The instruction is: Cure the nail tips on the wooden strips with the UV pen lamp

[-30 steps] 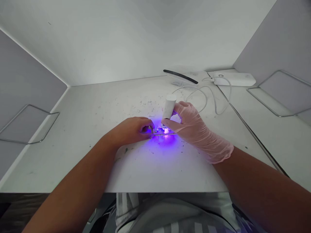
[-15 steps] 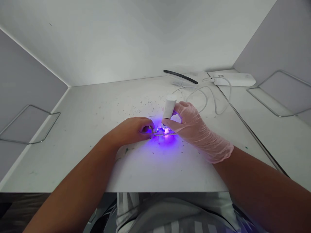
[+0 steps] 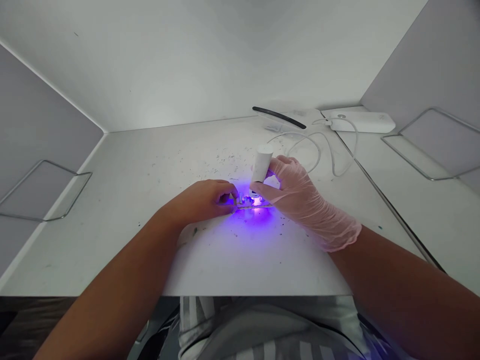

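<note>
My right hand (image 3: pixel 290 187), in a thin pink glove, is closed round a white cylindrical UV lamp (image 3: pixel 262 162). The lamp tilts slightly, and its lower end shines violet onto a small flat piece (image 3: pixel 245 206) lying on the table. That end sits right over the piece; whether they touch I cannot tell. My bare left hand (image 3: pixel 210 199) pinches the left end of the piece between thumb and fingers. Small upright parts show on the piece, but the violet glare hides what they are.
A white cable (image 3: pixel 318 150) loops across the white table (image 3: pixel 123 250) to a white power bank (image 3: pixel 360 121). A black curved strip (image 3: pixel 279 117) lies at the back. Wire frames (image 3: pixel 67 212) stand at both sides. Dark specks dot the tabletop.
</note>
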### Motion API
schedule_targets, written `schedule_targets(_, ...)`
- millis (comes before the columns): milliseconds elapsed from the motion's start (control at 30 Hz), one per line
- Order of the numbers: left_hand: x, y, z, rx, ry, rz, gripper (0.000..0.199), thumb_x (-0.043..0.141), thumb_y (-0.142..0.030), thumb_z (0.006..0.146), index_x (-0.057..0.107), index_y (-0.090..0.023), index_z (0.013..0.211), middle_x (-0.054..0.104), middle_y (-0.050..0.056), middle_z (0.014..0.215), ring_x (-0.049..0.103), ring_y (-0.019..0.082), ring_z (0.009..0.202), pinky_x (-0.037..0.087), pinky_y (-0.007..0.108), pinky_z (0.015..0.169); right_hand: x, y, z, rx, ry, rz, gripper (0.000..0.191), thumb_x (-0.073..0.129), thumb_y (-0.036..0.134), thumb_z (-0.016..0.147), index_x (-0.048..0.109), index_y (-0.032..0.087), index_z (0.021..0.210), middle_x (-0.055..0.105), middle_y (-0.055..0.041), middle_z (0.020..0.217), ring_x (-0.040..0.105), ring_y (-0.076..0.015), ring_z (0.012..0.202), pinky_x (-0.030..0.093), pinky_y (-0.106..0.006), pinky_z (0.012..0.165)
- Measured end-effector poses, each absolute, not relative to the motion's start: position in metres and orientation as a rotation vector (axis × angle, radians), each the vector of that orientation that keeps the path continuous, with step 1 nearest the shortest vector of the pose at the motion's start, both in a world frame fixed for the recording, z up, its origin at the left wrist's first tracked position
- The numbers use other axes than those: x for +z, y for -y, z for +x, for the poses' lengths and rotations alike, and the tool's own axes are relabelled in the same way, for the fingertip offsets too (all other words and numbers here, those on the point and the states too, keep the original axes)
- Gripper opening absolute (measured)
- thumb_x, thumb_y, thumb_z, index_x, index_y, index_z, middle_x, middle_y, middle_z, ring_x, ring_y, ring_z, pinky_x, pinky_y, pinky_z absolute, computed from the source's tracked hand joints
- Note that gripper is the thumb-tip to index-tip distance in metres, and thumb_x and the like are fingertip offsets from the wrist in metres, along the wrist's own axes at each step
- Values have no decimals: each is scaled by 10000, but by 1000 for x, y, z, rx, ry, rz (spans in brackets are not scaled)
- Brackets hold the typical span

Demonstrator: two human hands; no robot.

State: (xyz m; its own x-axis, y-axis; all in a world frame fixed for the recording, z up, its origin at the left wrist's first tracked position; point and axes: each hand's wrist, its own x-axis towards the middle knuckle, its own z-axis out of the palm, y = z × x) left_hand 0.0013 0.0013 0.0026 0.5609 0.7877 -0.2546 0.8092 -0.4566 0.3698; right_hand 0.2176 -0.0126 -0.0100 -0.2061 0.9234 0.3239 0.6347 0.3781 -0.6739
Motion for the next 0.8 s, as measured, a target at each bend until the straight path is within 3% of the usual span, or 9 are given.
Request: schedule_targets(800, 2, -2, 0, -61, -1258, 2357, 220, 580, -365, 794, 663, -241, 956, 652, -5, 830, 529, 126, 691, 358, 258, 608, -10, 12, 218, 474, 1942, -1291, 141, 655, 354, 767, 646, 218, 803, 573, -16, 745, 494, -195, 781, 391, -375, 752)
